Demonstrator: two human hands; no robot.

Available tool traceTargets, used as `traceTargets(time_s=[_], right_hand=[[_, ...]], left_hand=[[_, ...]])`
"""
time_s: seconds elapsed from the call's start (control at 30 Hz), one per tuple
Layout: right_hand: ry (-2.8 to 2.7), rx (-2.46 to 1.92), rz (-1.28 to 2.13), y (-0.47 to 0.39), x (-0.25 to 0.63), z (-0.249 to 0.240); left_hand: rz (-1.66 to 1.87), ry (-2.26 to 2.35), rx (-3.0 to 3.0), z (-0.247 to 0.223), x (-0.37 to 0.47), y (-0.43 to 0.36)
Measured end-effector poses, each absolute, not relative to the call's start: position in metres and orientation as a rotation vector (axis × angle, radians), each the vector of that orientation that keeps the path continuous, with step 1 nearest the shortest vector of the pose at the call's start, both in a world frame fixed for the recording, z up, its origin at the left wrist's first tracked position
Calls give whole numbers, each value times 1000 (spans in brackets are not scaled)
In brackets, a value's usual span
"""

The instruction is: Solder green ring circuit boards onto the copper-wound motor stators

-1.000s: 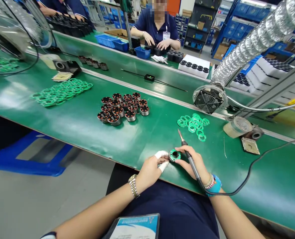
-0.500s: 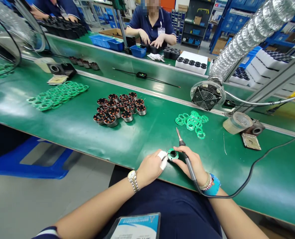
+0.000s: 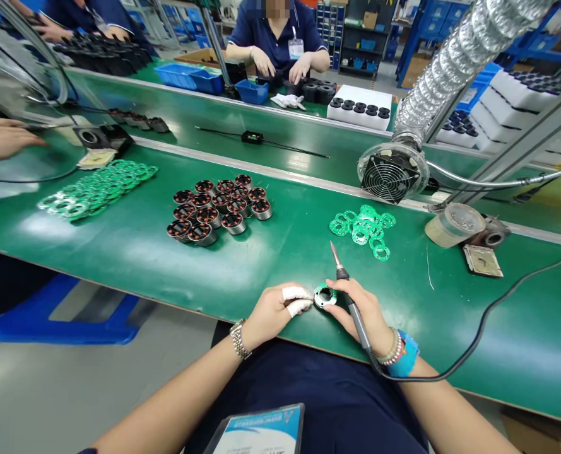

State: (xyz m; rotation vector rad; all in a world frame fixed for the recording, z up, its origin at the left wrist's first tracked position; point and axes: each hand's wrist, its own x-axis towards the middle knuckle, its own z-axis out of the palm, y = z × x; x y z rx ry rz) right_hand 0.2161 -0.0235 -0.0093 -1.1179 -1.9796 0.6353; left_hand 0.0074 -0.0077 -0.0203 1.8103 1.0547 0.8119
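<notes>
My right hand (image 3: 368, 312) is closed, with a soldering iron (image 3: 358, 323) lying across its palm, tip pointing up and away. Thumb and index finger of that hand also grip a small round part with a green ring-shaped circuit board (image 3: 325, 304) on it. At the part's left edge, my left hand (image 3: 271, 312) is pinched shut, white coverings on its fingertips. Something thin and dark shows between those fingers; I cannot make out what it is. Loose green ring boards (image 3: 366, 222) lie beyond the iron's tip. Wound copper motor stators (image 3: 207, 217) stand grouped to the left.
A fan (image 3: 390, 176) on a silver duct hangs at the back right. Near it are a plastic tub (image 3: 450, 227) and a sponge tray (image 3: 483, 261). The iron's cable (image 3: 481, 321) crosses the right side. More boards (image 3: 95, 189) lie left, by a co-worker's hand (image 3: 3, 142).
The round part has tilted and shifted slightly left between my hands. My left fingers have straightened and drawn left. A co-worker's hand has appeared at the far left.
</notes>
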Motion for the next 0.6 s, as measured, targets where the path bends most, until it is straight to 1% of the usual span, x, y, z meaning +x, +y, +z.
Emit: traceTargets(time_s=[0.17, 0.37, 0.47, 0.6], right_hand=[[-1969, -1113, 637, -24, 216, -10], [-1966, -1108, 629, -25, 215, -11], [-1967, -1111, 621, -25, 214, -10], [-1970, -1099, 605, -25, 214, -10]], left_hand=[[853, 1062, 1884, -18, 16, -7], [995, 1429, 1818, -19, 43, -20], [1070, 1471, 2020, -22, 45, -31], [1019, 1288, 2468, -27, 32, -45]])
